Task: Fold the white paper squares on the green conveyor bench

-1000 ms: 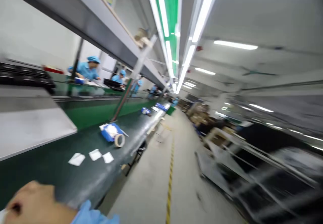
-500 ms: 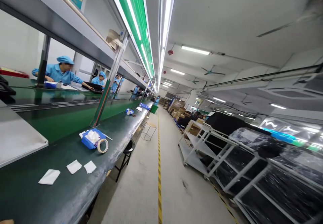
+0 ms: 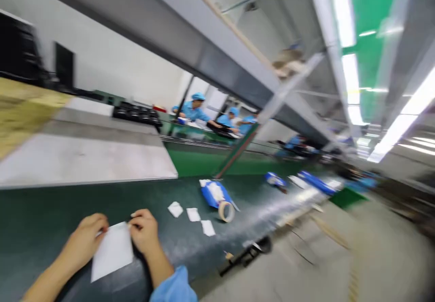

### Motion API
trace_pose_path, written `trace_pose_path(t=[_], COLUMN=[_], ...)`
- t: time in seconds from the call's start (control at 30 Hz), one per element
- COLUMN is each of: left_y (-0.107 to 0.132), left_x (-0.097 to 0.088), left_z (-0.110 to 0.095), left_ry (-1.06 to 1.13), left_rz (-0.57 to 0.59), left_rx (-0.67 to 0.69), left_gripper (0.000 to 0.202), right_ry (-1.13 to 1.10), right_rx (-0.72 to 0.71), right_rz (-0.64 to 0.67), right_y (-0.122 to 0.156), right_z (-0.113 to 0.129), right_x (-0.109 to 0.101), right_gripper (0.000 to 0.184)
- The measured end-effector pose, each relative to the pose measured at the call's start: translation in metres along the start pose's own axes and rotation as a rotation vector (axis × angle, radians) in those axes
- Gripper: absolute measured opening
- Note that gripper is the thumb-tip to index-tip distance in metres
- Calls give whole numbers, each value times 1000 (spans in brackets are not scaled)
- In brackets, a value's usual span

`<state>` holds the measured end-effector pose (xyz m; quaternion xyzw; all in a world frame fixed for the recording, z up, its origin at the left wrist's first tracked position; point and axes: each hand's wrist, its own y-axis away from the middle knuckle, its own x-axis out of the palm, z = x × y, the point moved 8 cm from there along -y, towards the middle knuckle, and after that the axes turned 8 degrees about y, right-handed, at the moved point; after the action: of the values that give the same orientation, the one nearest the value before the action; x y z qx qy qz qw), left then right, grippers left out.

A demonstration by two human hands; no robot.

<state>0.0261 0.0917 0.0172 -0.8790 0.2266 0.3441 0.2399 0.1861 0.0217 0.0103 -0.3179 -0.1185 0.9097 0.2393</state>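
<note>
A flat white wipe (image 3: 113,253) is stretched between my two hands at the near left of the dark green bench (image 3: 193,261). My left hand (image 3: 89,234) pinches its upper left corner. Closed on the upper right corner is my right hand (image 3: 145,232), with a blue sleeve behind it. To the right of my hands lie several small folded white wipes (image 3: 193,214). Beyond them sits a blue pack (image 3: 210,196) with white wipes showing at its opening. A roll of tape (image 3: 226,211) stands on edge against the pack.
A white board (image 3: 102,154) slopes beyond the bench on the left. A slanted post (image 3: 239,150) and a long overhead shelf (image 3: 190,34) frame the far side, where people in blue (image 3: 193,109) work. A stool (image 3: 248,259) is by the bench edge.
My view has swung left and down from the aisle to the bench. Both hands have come into sight, holding a white wipe at its corners.
</note>
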Motion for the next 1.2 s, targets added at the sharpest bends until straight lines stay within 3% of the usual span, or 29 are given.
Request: trace_pose_path(t=[0.1,0.3,0.73,1.2], left_y=[22,19,23,13], left_x=[-12,-16,-15,-9], left_z=[3,-14,-15,-23], left_ry=[22,77,41,-62], left_rz=[76,44,50,43], left_rx=[-81,-130,-152,-212], left_gripper=[21,22,16,11], right_ry=[-46,-22,170,21], right_rx=[-27,-58,-22,-89], right_rz=[81,160,150,136], right_y=[-1,4,1,2], right_z=[2,-6,-6,0], right_x=[-2,0,2,-3], right_gripper=[15,14,19,17])
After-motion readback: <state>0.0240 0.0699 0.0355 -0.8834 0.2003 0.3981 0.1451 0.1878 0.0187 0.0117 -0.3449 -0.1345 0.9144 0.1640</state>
